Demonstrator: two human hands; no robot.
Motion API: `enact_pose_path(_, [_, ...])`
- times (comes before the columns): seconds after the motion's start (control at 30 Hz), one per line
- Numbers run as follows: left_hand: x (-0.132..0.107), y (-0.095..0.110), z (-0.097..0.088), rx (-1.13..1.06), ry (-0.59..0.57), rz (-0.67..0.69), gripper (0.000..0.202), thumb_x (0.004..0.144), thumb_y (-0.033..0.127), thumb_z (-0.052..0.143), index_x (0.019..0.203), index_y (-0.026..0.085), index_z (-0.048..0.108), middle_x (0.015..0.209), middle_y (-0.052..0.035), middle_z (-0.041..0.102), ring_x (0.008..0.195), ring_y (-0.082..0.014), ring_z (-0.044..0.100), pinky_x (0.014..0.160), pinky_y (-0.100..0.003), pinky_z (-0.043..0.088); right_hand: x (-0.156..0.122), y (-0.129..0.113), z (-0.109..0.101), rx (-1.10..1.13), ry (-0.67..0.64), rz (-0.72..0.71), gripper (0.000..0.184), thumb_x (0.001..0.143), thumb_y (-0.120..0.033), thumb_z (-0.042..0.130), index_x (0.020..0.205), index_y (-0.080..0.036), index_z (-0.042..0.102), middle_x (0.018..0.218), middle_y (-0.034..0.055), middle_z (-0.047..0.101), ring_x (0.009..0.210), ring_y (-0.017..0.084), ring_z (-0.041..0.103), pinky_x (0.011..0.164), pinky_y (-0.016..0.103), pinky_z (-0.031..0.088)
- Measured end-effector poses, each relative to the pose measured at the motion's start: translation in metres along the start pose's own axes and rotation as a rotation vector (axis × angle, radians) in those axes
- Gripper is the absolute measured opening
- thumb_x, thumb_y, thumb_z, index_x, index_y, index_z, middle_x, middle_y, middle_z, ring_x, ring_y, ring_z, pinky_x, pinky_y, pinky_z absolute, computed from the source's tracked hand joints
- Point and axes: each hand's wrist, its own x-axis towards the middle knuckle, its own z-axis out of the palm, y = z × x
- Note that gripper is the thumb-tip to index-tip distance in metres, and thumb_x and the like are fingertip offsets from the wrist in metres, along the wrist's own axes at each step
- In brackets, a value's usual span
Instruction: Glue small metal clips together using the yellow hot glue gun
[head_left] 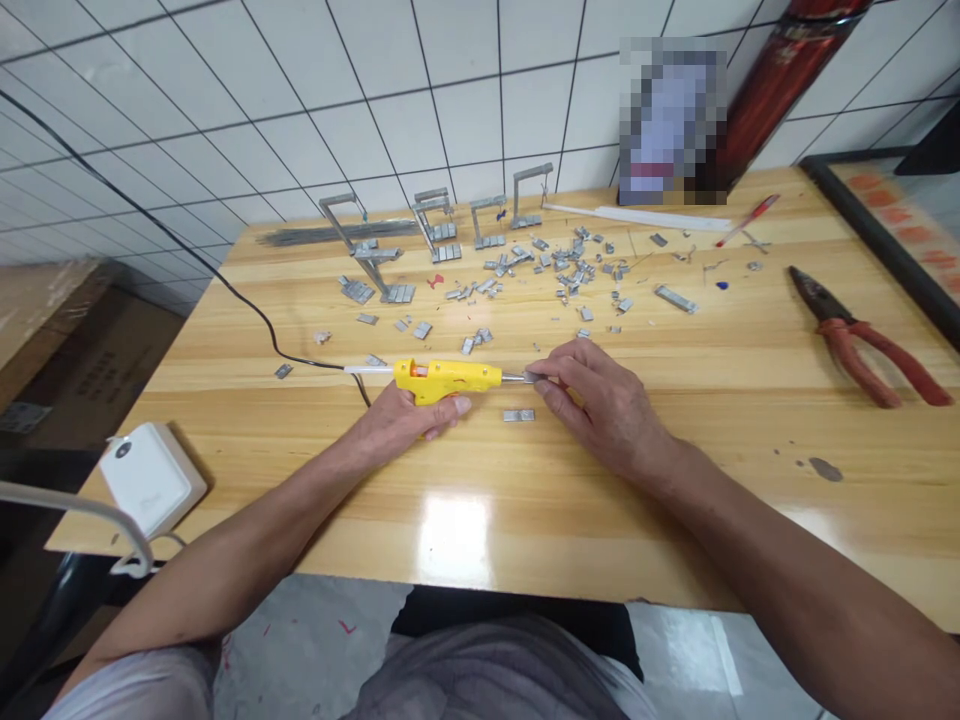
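Wood surface [675,520] carries everything. Red-handled pliers [862,335] far right, well apart from hands, parked out of way. White adapter [150,478] at left edge. Black cord [247,300] slack, so gun moves free. Yellow glue gun [450,377] near ctr, level, nozzle pointing right. Left grip [409,415] closed round gun handle, resting on surface to steady it. Right grip [600,400] pinched shut on small metal piece [531,376], held vs nozzle tip. 2nd piece [519,415] just below, w/in reach. Bent frames [442,225] + loose metal bits [555,265] at back.
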Motion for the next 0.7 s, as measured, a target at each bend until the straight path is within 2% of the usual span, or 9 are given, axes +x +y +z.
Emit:
enact_pose_path(0.37, [0.0005,-0.0036,-0.0012,-0.007,0.003,0.006,0.039,0.082,0.053,0.078,0.083,0.017,0.064,0.065,0.0028,0.055,0.053,-0.0090,0.044,0.052,-0.023,0.035,0.0000,-0.0005,0.0008,-0.027,0.025,-0.034,0.016,0.103,-0.018,0.056,0.112,-0.023,0.069,0.102,0.0085,0.072,0.092,0.019,0.070,0.072,0.032,0.058])
enact_pose_path(0.7, [-0.0006,-0.0008,-0.0011,0.030,0.003,0.013,0.039,0.085,0.052,0.076,0.077,0.017,0.060,0.060,0.0036,0.054,0.054,-0.0094,0.045,0.055,-0.024,0.036,0.0000,-0.0009,0.0003,-0.041,0.020,-0.041,0.016,0.104,-0.018,0.056,0.112,-0.023,0.068,0.102,0.0081,0.072,0.092,0.019,0.070,0.071,0.030,0.056])
